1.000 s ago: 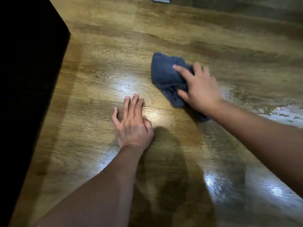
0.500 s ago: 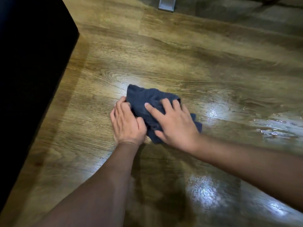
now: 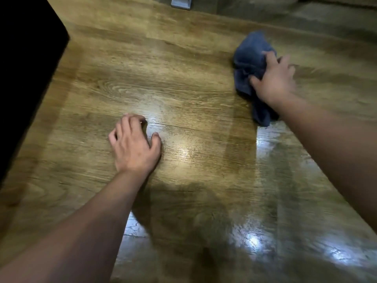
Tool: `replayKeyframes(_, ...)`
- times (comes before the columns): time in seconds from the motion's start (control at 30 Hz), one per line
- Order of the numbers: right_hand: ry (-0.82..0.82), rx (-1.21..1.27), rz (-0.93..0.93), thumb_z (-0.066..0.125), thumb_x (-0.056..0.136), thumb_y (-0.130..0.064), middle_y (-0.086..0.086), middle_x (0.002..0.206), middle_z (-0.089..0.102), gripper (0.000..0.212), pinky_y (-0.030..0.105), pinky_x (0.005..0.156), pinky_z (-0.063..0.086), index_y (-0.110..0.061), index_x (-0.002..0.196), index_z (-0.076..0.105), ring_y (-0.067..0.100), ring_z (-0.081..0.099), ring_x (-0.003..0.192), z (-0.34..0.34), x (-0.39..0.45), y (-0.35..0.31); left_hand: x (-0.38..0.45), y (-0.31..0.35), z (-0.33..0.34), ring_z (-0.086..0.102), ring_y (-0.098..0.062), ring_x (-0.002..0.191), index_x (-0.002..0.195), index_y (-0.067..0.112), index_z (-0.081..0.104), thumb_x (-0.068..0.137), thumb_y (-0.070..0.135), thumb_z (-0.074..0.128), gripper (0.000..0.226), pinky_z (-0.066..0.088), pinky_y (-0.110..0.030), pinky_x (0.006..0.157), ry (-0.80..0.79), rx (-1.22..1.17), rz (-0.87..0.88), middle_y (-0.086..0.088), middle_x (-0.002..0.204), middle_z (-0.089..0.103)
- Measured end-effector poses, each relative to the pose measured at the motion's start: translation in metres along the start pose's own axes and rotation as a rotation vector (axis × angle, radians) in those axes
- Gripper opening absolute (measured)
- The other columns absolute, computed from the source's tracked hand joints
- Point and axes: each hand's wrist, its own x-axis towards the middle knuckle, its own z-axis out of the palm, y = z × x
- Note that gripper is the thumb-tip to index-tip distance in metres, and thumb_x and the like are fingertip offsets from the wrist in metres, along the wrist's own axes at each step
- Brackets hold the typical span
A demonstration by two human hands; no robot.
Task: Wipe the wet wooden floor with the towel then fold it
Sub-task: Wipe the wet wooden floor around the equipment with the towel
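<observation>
Head view looks down on a wooden floor (image 3: pixel 183 94) of brown grain-patterned planks. Far to the right, the right hand (image 3: pixel 274 80) lies on top of a bunched dark blue towel (image 3: pixel 247 60) and presses it against the floor; its fingers (image 3: pixel 269 56) are spread and bent over the cloth, the thumb dug into a fold on the near side, so the hand grips the towel. This hand and the towel are slightly blurred. One crumpled end of the towel sticks out beyond the fingertips toward the far side, and another end trails back under the wrist and forearm. Well apart from it, lower and to the left, the left hand (image 3: pixel 133 147) rests on the bare planks, holding nothing; its fingers (image 3: pixel 130 121) are curled with the tips touching the wood, the thumb out to the side. Bright wet sheen covers the floor near the bottom right and just below the towel. A black furniture edge (image 3: pixel 26 68) fills the left side, and a grey metal foot (image 3: pixel 181 2) stands at the top edge.
</observation>
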Motion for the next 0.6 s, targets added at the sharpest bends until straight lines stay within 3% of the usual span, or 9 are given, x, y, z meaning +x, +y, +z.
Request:
replayKeyframes(0.1,0.064,-0.081,-0.013,0.063,0.087,-0.041,0.016,0.146,0.033,0.065,0.058,0.101,0.036,-0.034,0.146,0.035,0.044,0.037,0.127,0.007,-0.023,-0.014,0.0,0.009,-0.002,0.045,-0.034,0.112,0.115,0.013,0.05,0.081,0.039,0.05,0.042,0.032,-0.049,0.099,-0.047,0.114,-0.005,-0.016,0.119,0.051)
replayKeyframes(0.2,0.046,-0.08,-0.251,0.067,0.084,-0.041,0.015,0.139,0.038,0.073,0.054,0.096,0.04,-0.034,0.149,0.035,0.041,0.041,0.12,0.011,-0.095,-0.028,0.004,0.023,-0.006,0.047,-0.036,0.111,0.111,0.013,0.051,0.079,0.03,0.056,0.037,0.033,-0.051,0.1,-0.043,0.079,-0.062,-0.017,0.114,0.052)
replayKeyframes(0.3,-0.013,-0.113,-0.575,0.072,0.076,-0.045,0.014,0.128,0.047,0.079,0.051,0.087,0.044,-0.033,0.148,0.041,0.039,0.048,0.108,0.019,-0.178,-0.027,0.01,0.058,-0.004,0.051,-0.033,0.11,0.108,0.01,0.055,0.09,0.02,0.048,0.022,0.036,-0.044,0.097,-0.015,-0.302,-0.017,-0.014,0.111,0.056)
replayKeyframes(0.4,-0.078,-0.151,-0.773,0.076,0.072,-0.05,0.013,0.123,0.053,0.082,0.048,0.079,0.05,-0.03,0.146,0.046,0.037,0.053,0.101,0.017,-0.201,-0.007,0.006,0.095,0.004,0.057,-0.024,0.111,0.118,0.007,0.054,0.101,0.028,0.038,0.032,0.04,-0.031,0.096,-0.048,-0.622,0.136,-0.009,0.117,0.06)
replayKeyframes(0.5,-0.103,-0.163,-0.761,0.066,0.078,-0.049,0.015,0.127,0.053,0.076,0.049,0.078,0.052,-0.032,0.148,0.044,0.039,0.053,0.105,0.005,-0.15,0.019,-0.002,0.105,0.016,0.054,-0.021,0.121,0.131,0.012,0.048,0.099,0.04,0.039,0.044,0.04,-0.031,0.103,-0.122,-0.726,0.007,-0.004,0.13,0.058)
replayKeyframes(0.6,-0.077,-0.163,-0.523,0.062,0.083,-0.045,0.014,0.134,0.044,0.073,0.052,0.087,0.051,-0.035,0.15,0.036,0.04,0.049,0.115,-0.003,-0.078,0.038,-0.01,0.102,0.03,0.037,-0.021,0.141,0.136,0.018,0.047,0.093,0.048,0.042,0.053,0.027,-0.04,0.116,-0.177,-0.339,0.169,-0.002,0.143,0.052)
